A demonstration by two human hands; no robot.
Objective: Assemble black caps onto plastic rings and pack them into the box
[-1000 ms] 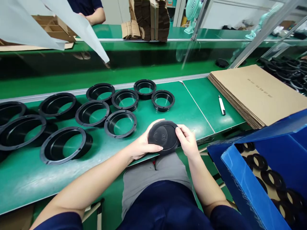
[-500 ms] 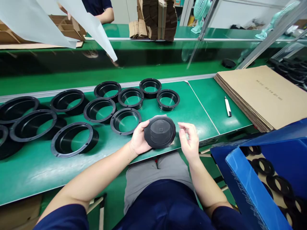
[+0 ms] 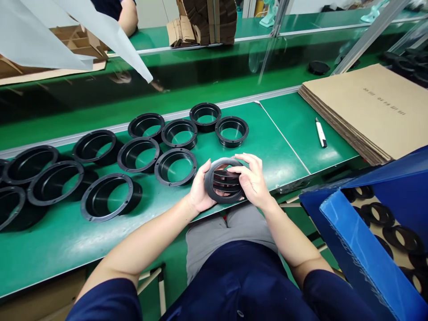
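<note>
A round black air vent (image 3: 224, 182) is held up just above the bench's front edge, its slats tilted so that gaps show between them. My left hand (image 3: 199, 191) grips it by the left side, thumb along the rim and fingers behind, partly hidden. On the other side my right hand (image 3: 253, 180) has its fingers curled over the right rim, with fingertips at the slats. Several black flanged rings (image 3: 176, 167) stand on the green bench beyond and to the left of my hands.
A white cutter (image 3: 320, 133) lies to the right, beside stacked cardboard sheets (image 3: 364, 107). A blue box (image 3: 354, 249) with black rings inside stands at lower right. Across the green conveyor (image 3: 187, 73), another person's arm (image 3: 128, 18) shows near a divided carton (image 3: 72, 40).
My right hand has moved left onto the vent, from beside it. The vent's slats were flat and closed; they are now tilted apart. The view has shifted slightly.
</note>
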